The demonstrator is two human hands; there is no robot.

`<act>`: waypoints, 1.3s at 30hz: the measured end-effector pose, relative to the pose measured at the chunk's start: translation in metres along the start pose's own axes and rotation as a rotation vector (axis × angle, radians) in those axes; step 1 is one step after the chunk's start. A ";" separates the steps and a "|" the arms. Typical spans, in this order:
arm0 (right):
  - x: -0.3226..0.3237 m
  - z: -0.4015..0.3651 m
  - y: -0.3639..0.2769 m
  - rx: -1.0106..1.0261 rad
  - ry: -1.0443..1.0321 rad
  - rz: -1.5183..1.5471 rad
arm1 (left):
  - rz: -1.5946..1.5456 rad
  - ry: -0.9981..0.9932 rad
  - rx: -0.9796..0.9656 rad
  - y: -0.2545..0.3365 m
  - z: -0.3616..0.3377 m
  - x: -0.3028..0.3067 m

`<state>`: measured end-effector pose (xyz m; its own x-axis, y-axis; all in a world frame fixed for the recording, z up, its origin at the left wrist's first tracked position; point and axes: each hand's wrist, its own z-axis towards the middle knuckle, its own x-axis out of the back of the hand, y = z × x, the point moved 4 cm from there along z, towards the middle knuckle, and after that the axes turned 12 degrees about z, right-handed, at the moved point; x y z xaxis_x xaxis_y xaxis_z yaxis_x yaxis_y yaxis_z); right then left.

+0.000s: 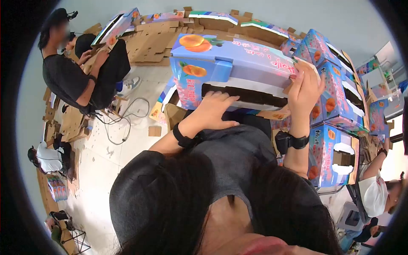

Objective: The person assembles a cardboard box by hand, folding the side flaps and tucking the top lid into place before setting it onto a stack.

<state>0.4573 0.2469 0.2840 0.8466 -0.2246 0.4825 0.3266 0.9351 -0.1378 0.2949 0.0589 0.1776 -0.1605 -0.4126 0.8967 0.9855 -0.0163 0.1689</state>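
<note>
While the blue peach-print box [238, 59] is held just ahead w/ long axis left-right, its near edge is pressed by the flat, spread left hand [214, 111] and its right end is gripped by the right hand [305, 87], stacked boxes [335, 97] just beyond at right.

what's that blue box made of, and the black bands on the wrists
Box: seemingly cardboard, with a glossy blue printed outside showing peach pictures; raw brown edges show at the flap. Wrist bands: black, matte, perhaps rubber or fabric; too small to tell.
</note>
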 end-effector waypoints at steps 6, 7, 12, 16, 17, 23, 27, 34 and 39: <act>0.001 -0.019 0.009 0.005 0.081 0.163 | -0.411 -0.048 -0.147 0.015 0.009 0.056; 0.006 -0.020 0.007 0.025 0.079 0.162 | -0.603 -0.097 -0.148 0.023 0.013 0.076; 0.033 -0.016 -0.012 0.017 0.040 0.229 | -0.035 0.494 0.010 0.026 0.005 0.173; 0.049 -0.016 -0.021 -0.032 0.026 0.316 | 0.302 0.280 -0.012 0.012 0.021 0.173; 0.051 -0.016 -0.021 -0.034 0.017 0.313 | 0.206 0.222 0.025 0.005 0.022 0.167; 0.065 -0.016 -0.016 -0.162 -0.120 0.318 | 0.224 0.238 -0.001 0.012 0.018 0.168; 0.065 -0.013 -0.022 -0.191 -0.177 0.340 | 0.227 0.250 -0.015 0.010 0.017 0.164; 0.066 -0.013 -0.015 -0.061 -0.261 0.416 | 0.292 0.255 -0.027 0.001 0.021 0.154; 0.070 -0.013 -0.017 -0.054 -0.351 0.410 | 0.299 0.275 -0.001 -0.006 0.024 0.152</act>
<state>0.5165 0.2119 0.3090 0.7208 0.2693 0.6387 0.0281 0.9093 -0.4151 0.2632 0.0179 0.3223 0.1538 -0.6274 0.7634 0.9866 0.1402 -0.0835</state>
